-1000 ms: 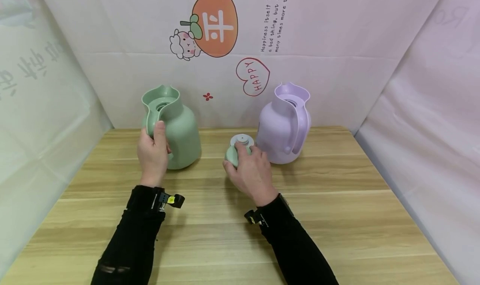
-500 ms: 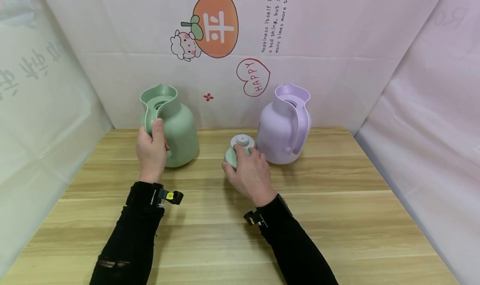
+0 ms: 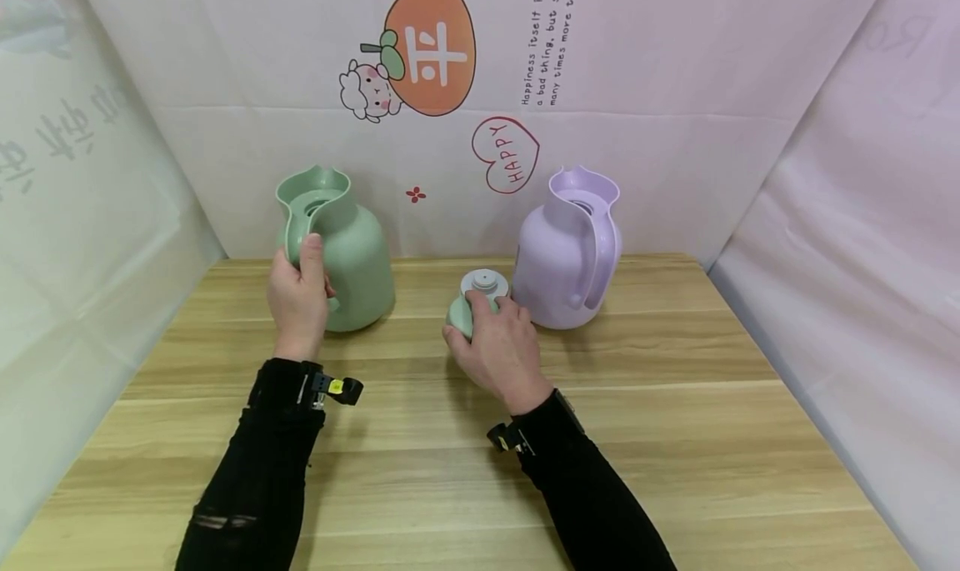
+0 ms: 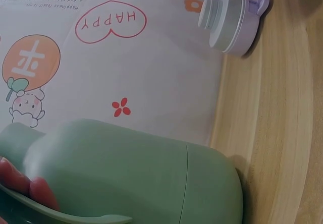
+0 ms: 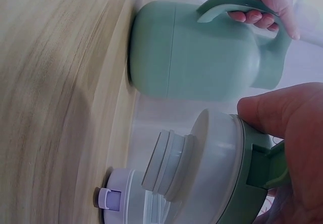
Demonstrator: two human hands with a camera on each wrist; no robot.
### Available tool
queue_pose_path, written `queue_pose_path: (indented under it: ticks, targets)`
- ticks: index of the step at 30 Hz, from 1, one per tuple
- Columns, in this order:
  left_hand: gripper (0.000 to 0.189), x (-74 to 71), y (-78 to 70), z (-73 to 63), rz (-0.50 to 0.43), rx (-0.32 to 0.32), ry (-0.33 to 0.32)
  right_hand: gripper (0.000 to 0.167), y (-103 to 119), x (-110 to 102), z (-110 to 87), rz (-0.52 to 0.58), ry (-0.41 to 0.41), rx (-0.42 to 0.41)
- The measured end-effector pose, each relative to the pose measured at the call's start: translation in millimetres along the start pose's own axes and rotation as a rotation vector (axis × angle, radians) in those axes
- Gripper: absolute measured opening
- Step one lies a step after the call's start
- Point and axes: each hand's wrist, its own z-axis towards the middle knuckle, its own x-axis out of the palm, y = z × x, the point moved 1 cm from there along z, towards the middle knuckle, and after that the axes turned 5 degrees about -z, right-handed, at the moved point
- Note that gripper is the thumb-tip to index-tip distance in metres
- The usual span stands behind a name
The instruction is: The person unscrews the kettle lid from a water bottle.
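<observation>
My left hand (image 3: 298,300) grips the handle of a green thermos jug (image 3: 358,262), which stands upright with its mouth uncovered. In the right wrist view, the fingers wrap round that handle (image 5: 237,3). My right hand (image 3: 498,346) holds a green lid (image 3: 461,314) by its sides; the lid's pale stopper (image 5: 169,158) points down, over the table. Just beyond it a purple lid (image 4: 242,27) lies upside down on the table, pale stopper up. To the right stands a purple thermos jug (image 3: 558,258), also uncovered, its handle turned toward the front right.
The wooden table (image 3: 420,471) runs back to a white printed cloth (image 3: 645,71) hanging close behind both jugs. White cloth sides (image 3: 840,221) enclose the table at left and right.
My left hand and the green jug have shifted a little left and farther back. The right hand with the green lid has barely moved; the purple jug and its lid stay put.
</observation>
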Motion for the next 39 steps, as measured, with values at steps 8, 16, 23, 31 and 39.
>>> queue_pose_path:
  ticks: [8, 16, 23, 31, 39]
  targets:
    - [0.049, 0.1, 2.5, 5.1, -0.004, -0.012, -0.003, 0.063, 0, 1, 0.5, 0.001, 0.03, 0.012]
    - [0.048, -2.1, 4.9, 9.7, 0.011, -0.013, -0.013, 0.064, 1, 1, 1.2, -0.002, 0.052, 0.008]
    - [0.047, -2.5, 3.3, 9.2, 0.01, -0.021, -0.008, 0.064, 1, 2, 0.6, 0.001, 0.036, -0.004]
    - [0.049, -2.8, 4.0, 7.2, 0.003, -0.072, -0.012, 0.064, 0, 6, 2.0, 0.021, 0.032, -0.007]
    - [0.051, -4.1, 7.0, -2.4, -0.04, -0.101, -0.041, 0.063, 2, 11, 5.5, 0.11, 0.043, -0.009]
